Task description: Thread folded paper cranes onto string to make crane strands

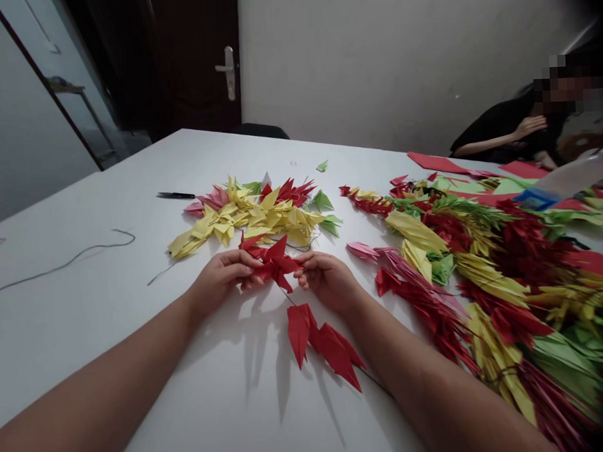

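My left hand (221, 276) and my right hand (326, 281) pinch opposite sides of a folded red origami crane (276, 262) above the white table (85, 315). A dark thread (287, 296) runs down from it to more red folded cranes (321, 342), which lie on the table between my forearms. Just beyond my hands spreads a loose pile of yellow, red, pink and green paper cranes (246, 215). Black-handled scissors (175, 195) lie left of that pile.
Long strung bundles of red, yellow and green paper cranes (483, 278) cover the table's right side. A dark cord (68, 263) lies at the left. A seated person's hand (530, 127) and red paper sheets (436, 161) are at the far right edge. A door (194, 57) stands behind.
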`<state>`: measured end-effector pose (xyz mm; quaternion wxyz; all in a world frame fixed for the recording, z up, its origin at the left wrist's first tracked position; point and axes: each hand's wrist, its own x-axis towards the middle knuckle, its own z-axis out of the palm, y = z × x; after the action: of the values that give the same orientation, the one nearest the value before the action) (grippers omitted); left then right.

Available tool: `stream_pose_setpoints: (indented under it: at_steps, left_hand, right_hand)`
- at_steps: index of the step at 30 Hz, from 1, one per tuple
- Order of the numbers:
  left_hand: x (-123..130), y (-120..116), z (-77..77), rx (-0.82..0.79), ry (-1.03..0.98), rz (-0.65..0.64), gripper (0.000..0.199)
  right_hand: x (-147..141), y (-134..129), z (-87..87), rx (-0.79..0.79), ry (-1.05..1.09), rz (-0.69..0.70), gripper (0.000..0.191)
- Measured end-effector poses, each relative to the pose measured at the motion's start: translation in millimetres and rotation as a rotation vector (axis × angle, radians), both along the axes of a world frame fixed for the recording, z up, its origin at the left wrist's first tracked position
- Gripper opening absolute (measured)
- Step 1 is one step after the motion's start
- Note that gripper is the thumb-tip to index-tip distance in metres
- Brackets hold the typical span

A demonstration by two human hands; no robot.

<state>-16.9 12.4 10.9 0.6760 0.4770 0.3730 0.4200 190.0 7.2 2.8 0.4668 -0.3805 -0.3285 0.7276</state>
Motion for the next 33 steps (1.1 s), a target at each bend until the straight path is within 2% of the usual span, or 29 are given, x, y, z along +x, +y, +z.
stream_pose_setpoints:
  at_steps: [6,10,14,18,21,25,28,33]
  left_hand:
    - [-7.6,1.9,-3.5,-0.077,-0.136,-0.073,0.02]
    - [-11.0,1.2,-4.1,-0.091,-0.131,-0.118,0.027]
    - [-13.4,4.4,-5.3,-0.077,-0.124,-0.162,0.03]
    - [-11.7,5.9,-7.2,-0.055,-0.076,-0.178,0.034]
    - [-7.3,3.0,-6.2,-0.009,0.022,-0.188,0.035]
    - [-0.9,-1.2,-5.8,0.058,0.151,-0.187,0.039]
    - [1.3,-2.3,-8.9,0.142,0.226,-0.147,0.043]
    - [1.8,-3.8,-13.9,0.204,0.271,-0.022,0.049]
  right_hand:
    - [0.6,-4.1,3.3,-0.011,0.063,-0.02,0.014]
    - [0.2,-5.0,5.4,-0.058,0.092,-0.099,0.018]
    - [0.5,-4.2,6.1,-0.089,0.095,-0.119,0.022]
    - [0.1,-4.2,3.5,-0.032,0.038,-0.163,0.022]
    - [0.2,-5.1,-0.9,0.103,-0.083,-0.224,0.02]
    - [-0.4,-7.0,-5.8,0.255,-0.235,-0.252,0.017]
    - [-3.9,-9.8,-4.8,0.272,-0.252,-0.299,0.019]
    - [-13.3,-16.8,-2.1,0.25,-0.26,-0.483,0.019]
